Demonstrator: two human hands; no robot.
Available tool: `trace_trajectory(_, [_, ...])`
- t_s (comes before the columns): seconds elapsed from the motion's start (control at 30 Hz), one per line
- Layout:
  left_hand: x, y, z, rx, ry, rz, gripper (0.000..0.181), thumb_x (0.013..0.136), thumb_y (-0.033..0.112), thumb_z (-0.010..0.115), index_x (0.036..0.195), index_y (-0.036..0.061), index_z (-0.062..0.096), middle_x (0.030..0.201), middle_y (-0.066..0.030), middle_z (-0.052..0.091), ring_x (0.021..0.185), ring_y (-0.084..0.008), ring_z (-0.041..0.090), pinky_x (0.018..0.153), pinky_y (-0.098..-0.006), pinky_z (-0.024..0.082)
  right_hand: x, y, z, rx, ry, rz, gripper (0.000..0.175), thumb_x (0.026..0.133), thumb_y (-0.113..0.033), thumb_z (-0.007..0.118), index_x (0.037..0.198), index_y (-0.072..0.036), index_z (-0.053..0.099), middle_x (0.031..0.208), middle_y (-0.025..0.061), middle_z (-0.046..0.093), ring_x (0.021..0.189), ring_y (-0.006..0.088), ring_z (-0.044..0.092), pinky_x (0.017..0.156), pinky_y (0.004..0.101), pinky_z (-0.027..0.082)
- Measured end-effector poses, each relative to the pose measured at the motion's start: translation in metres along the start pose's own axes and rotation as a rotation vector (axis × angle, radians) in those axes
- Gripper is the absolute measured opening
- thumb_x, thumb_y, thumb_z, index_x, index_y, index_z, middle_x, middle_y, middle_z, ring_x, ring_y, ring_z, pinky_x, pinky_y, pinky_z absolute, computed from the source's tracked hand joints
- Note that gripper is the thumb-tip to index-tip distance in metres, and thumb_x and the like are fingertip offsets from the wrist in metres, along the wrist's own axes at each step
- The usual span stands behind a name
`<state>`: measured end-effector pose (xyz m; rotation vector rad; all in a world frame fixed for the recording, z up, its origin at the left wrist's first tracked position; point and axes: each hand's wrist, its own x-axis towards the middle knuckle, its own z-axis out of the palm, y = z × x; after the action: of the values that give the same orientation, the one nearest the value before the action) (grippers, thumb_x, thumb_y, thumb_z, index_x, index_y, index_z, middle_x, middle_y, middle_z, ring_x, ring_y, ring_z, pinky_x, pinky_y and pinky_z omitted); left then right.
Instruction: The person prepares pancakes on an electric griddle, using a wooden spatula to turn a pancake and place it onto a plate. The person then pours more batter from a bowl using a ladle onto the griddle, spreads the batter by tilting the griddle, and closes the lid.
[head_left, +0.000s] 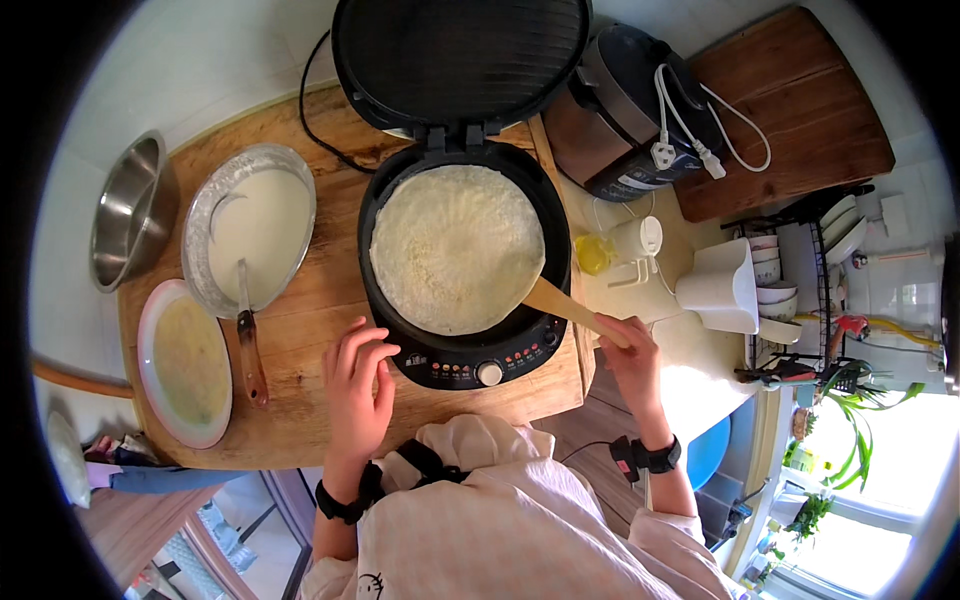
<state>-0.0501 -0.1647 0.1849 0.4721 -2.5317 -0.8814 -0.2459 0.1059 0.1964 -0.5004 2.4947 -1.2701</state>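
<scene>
A pale round flatbread (457, 247) lies flat in the black pan of an electric griddle (559, 300), whose ribbed lid (461, 60) stands raised at the back. My right hand (631, 360) grips the handle of a wooden spatula (566, 306); the blade meets the right edge of the flatbread, and I cannot tell how far it reaches under. Nothing is in my left hand (358, 386), which hovers by the front left rim of the griddle with its fingers apart. A control knob (490, 373) sits on the griddle's front panel.
Left of the griddle are a metal bowl of white batter (262, 217) with a wooden-handled ladle (251, 360), a plate holding a flatbread (150, 337), and a steel basin (124, 217). To the right stand a pressure cooker (615, 120), an oil jug (596, 253), a cutting board (795, 112) and a dish rack (820, 277).
</scene>
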Motion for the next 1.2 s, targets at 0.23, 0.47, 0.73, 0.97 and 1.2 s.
trace_trajectory(0.23, [-0.012,-0.012,-0.004,-0.009,0.014,-0.095,0.024,0.075,-0.007,0.051,0.094,0.0061,0.058,0.108,-0.0073,0.055,0.115,-0.032,0.049,0.095,-0.0431,0.037,-0.004,-0.001,0.03,0.028,-0.019,0.041,0.027,0.081,-0.003,0.068,0.107,-0.004,0.061,0.079,0.006,0.063,0.066,0.0098,0.054,0.06,0.0239,0.048])
trace_trajectory(0.47, [-0.032,-0.027,-0.008,-0.016,0.014,-0.137,0.024,0.074,-0.009,0.05,0.094,0.003,0.057,0.106,-0.011,0.055,0.11,-0.0329,0.05,0.093,-0.0406,0.039,-0.006,0.0,0.022,0.271,-0.339,0.459,0.019,0.095,-0.02,0.055,0.091,-0.001,0.058,0.056,-0.0046,0.04,0.044,0.004,0.032,0.04,0.022,0.027])
trace_trajectory(0.73, [-0.04,-0.034,-0.004,0.02,0.021,-0.153,0.019,0.075,-0.005,0.052,0.091,0.0033,0.056,0.103,-0.011,0.056,0.106,-0.0313,0.051,0.09,-0.0404,0.04,0.004,-0.014,0.049,0.436,-0.451,0.551,0.024,0.098,-0.024,0.048,0.087,-0.004,0.054,0.057,-0.0063,0.033,0.044,0.0027,0.024,0.038,0.021,0.02])
trace_trajectory(0.97, [-0.062,-0.072,0.008,-0.021,0.112,-0.208,0.02,0.072,-0.007,0.051,0.088,0.0037,0.056,0.099,-0.012,0.054,0.098,-0.0329,0.052,0.085,-0.0398,0.041,0.008,-0.015,0.056,0.623,-0.478,0.49,0.024,0.099,-0.025,0.046,0.087,-0.004,0.051,0.058,-0.0062,0.031,0.045,0.0024,0.023,0.039,0.0203,0.019])
trace_trajectory(1.2, [-0.093,-0.103,0.009,0.051,0.227,-0.288,0.018,0.073,-0.007,0.052,0.087,0.0037,0.056,0.099,-0.0136,0.054,0.099,-0.0336,0.051,0.087,-0.0405,0.04,-0.007,-0.03,0.044,0.691,-0.432,0.413,0.028,0.099,-0.029,0.046,0.088,-0.003,0.05,0.059,-0.0066,0.03,0.047,0.0023,0.023,0.041,0.0199,0.019])
